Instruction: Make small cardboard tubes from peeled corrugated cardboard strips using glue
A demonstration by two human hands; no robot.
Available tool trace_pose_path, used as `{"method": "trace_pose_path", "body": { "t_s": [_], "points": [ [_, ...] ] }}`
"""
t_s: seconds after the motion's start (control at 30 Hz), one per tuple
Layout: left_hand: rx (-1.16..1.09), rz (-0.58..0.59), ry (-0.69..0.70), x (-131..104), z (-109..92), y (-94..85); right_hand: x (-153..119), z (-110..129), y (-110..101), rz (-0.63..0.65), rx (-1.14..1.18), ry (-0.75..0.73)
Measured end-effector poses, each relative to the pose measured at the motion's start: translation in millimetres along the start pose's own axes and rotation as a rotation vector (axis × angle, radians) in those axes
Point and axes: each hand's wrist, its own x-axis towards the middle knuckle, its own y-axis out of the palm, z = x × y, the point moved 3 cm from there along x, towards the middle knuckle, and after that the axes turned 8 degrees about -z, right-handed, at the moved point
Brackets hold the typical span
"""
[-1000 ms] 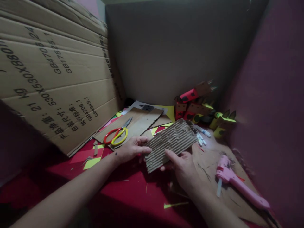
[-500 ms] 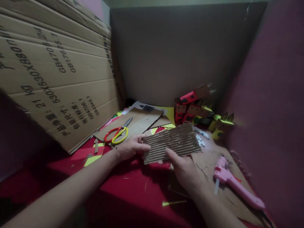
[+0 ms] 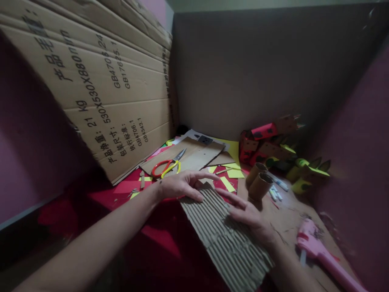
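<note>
A piece of corrugated cardboard [image 3: 225,239], its ridged side facing up, slants from the middle of the view toward me. My left hand [image 3: 182,186] grips its far left corner, thumb on top and index finger stretched past the edge. At the right edge, my right hand [image 3: 252,219] holds it between thumb and fingers, with the index finger pointing left. The fingers under the cardboard are hidden. Just beyond my right hand stand two brown cardboard tubes [image 3: 261,184]. Scissors [image 3: 167,167] with red and yellow handles lie beyond my left hand.
A pink glue gun [image 3: 316,245] lies at the right on a cardboard sheet [image 3: 285,219], near several markers [image 3: 276,192]. Red and yellow paper crafts [image 3: 264,132] stand at the back right. A large printed carton panel [image 3: 121,89] leans at the left. Yellow scraps [image 3: 227,183] lie about.
The corrugated cardboard has turned from lying crosswise to pointing toward me, and my hands have shifted along its edges. The camera has swung left, and the brown tubes have come into sight.
</note>
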Motion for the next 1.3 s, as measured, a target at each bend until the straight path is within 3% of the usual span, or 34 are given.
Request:
{"method": "trace_pose_path", "body": {
  "t_s": [0.1,0.17,0.27,0.37,0.6,0.8,0.97,1.07,1.13,1.3],
  "points": [
    [0.043,-0.139,0.037,-1,0,-7.0,-4,-7,10,0.045,0.0,0.126],
    [0.047,-0.224,0.022,-4,0,-13.7,-5,-6,13,0.027,0.006,0.073],
    [0.086,-0.221,-0.087,-10,3,-16.1,-7,-2,14,-0.045,-0.016,-0.007],
    [0.159,-0.219,-0.112,-13,1,-7.5,-9,-4,16,-0.066,-0.043,0.041],
    [0.152,-0.272,-0.055,-15,-7,19.4,-16,-2,18,-0.08,-0.14,0.086],
    [-0.069,-0.387,0.104,-14,-7,15.2,-22,6,35,0.134,0.051,0.139],
    [-0.065,-0.473,0.219,-15,-11,8.7,-18,0,34,0.109,0.019,0.083],
    [-0.229,-0.528,0.125,-23,-8,0.9,-17,1,25,0.04,-0.11,0.026],
    [-0.281,-0.493,0.041,-29,-4,0.2,-17,4,21,-0.016,-0.206,-0.035],
    [-0.065,-0.466,-0.097,-39,3,12.0,-15,11,21,-0.014,-0.248,-0.007]
  ]
}}
